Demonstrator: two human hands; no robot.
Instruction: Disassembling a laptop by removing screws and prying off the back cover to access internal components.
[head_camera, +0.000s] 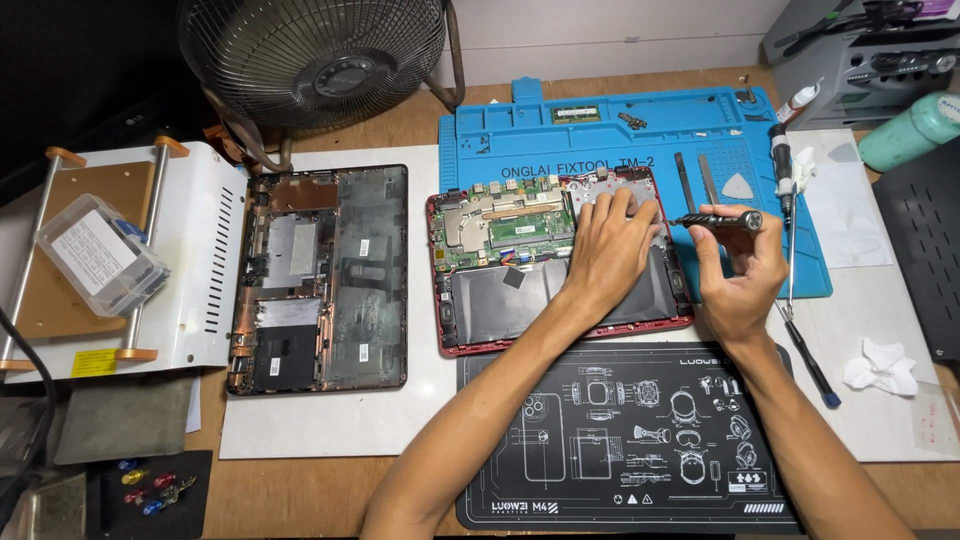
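While pressing flat on red opened laptop (560, 275) at surface (320, 420) centre, left hand (610, 250) open | right hand (740, 270) closed around screwdriver (715, 220), beside right edge | advisable: keep driver upright, press lightly.

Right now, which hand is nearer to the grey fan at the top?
Left. The left hand rests on the opened red laptop, below and right of the fan; the right hand, holding a screwdriver, is farther right.

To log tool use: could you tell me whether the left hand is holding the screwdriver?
No, the left hand rests flat on the opened red laptop; the right hand holds the screwdriver.
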